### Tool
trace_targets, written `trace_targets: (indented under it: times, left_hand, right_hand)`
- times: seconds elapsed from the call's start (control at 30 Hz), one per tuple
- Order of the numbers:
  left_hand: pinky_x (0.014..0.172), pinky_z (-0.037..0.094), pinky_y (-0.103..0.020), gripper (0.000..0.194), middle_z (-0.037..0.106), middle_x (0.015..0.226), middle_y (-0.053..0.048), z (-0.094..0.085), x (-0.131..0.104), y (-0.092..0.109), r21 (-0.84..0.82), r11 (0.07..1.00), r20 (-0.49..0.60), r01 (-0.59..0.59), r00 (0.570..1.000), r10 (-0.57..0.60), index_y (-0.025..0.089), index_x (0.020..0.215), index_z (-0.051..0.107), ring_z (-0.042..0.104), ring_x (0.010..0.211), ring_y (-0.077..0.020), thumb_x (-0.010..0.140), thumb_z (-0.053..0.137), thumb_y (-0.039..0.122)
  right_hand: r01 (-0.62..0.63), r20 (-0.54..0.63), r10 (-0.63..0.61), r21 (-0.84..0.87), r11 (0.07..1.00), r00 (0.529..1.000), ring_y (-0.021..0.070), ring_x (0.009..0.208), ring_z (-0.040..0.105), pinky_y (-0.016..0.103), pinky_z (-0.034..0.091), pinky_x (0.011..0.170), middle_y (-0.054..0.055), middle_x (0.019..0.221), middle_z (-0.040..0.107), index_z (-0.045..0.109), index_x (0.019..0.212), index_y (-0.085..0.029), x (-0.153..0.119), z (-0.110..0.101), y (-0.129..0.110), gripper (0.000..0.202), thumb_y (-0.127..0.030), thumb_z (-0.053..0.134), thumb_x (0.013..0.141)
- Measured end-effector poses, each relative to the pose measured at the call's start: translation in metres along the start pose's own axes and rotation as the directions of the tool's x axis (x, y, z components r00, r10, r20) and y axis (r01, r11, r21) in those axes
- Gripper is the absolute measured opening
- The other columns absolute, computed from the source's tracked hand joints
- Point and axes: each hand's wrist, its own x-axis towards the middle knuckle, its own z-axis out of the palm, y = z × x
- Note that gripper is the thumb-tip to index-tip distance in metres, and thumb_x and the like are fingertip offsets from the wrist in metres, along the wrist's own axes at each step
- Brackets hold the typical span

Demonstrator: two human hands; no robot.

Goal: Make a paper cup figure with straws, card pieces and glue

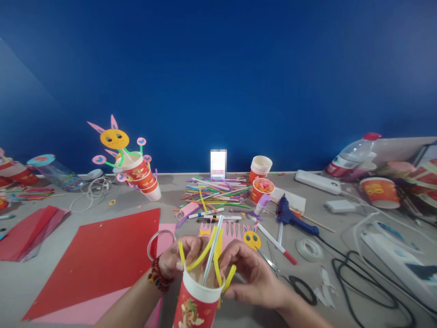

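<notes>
A red paper cup (200, 304) with a white rim stands in front of me. Several yellow pipe cleaners (205, 249) bend over its rim, and a pale striped straw (213, 250) leans up out of its mouth. My left hand (180, 256), a beaded bracelet at its wrist, pinches a yellow pipe cleaner at the cup's left rim. At the right rim, my right hand (251, 275) has thumb and fingers closed around another yellow pipe cleaner whose tip pokes out. A yellow paper face (251, 239) lies just beyond my right hand.
Red paper (102, 255) covers the left side. A finished cup figure (136, 171) stands behind it. Loose pipe cleaners (218, 189) pile up at the back. To the right are a blue glue gun (290, 216), scissors (302, 288), clear tape (309, 249) and a black cord (358, 284).
</notes>
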Motion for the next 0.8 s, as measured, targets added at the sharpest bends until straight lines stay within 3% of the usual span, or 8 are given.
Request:
trace_targets:
  times: [0.13, 0.33, 0.53, 0.8]
  left_hand:
    - [0.054, 0.040, -0.023, 0.049, 0.051, 0.065, -0.001, -0.001, -0.001, -0.001, -0.013, 1.000, 0.008, -0.001, 1.000, 0.001, 0.017, 0.054, 0.042, 0.050, 0.060, -0.0128, 0.056, 0.086, 0.039]
    - [0.049, 0.036, -0.021, 0.053, 0.044, 0.056, 0.002, -0.002, 0.001, -0.003, -0.036, 0.999, 0.037, 0.000, 0.999, 0.002, 0.018, 0.051, 0.036, 0.042, 0.050, -0.0092, 0.057, 0.085, 0.039]
    - [0.049, 0.038, -0.021, 0.055, 0.047, 0.057, 0.001, 0.000, 0.002, -0.003, -0.036, 0.999, 0.051, -0.009, 0.999, 0.011, 0.018, 0.049, 0.035, 0.046, 0.051, -0.0099, 0.058, 0.085, 0.040]
    - [0.053, 0.042, -0.024, 0.053, 0.054, 0.062, -0.001, -0.006, -0.003, -0.008, 0.000, 1.000, 0.029, -0.016, 0.999, 0.016, 0.018, 0.053, 0.039, 0.054, 0.057, -0.0137, 0.057, 0.086, 0.041]
  right_hand:
    - [0.104, -0.005, -0.105, -0.075, 0.992, 0.995, 0.0150, 0.083, 0.068, 0.026, 0.053, 0.077, 0.005, 0.087, 0.069, 0.066, 0.089, -0.018, 0.000, -0.001, 0.001, 0.018, -0.019, 0.081, 0.079]
    - [0.164, -0.011, -0.167, -0.141, 0.976, 0.986, 0.0157, 0.083, 0.070, 0.026, 0.054, 0.077, 0.005, 0.089, 0.072, 0.068, 0.095, -0.021, -0.003, 0.000, 0.003, 0.015, -0.020, 0.078, 0.084]
    - [0.086, -0.011, -0.085, 0.127, 0.988, 0.996, 0.0147, 0.081, 0.070, 0.026, 0.057, 0.072, 0.006, 0.092, 0.073, 0.065, 0.092, -0.018, 0.000, 0.004, 0.004, 0.015, -0.017, 0.077, 0.084]
    - [-0.006, -0.046, 0.024, 0.348, 0.938, 0.999, 0.0065, 0.059, 0.067, 0.013, 0.054, 0.049, 0.000, 0.087, 0.067, 0.057, 0.082, -0.017, 0.003, 0.006, 0.013, 0.028, -0.020, 0.084, 0.077]
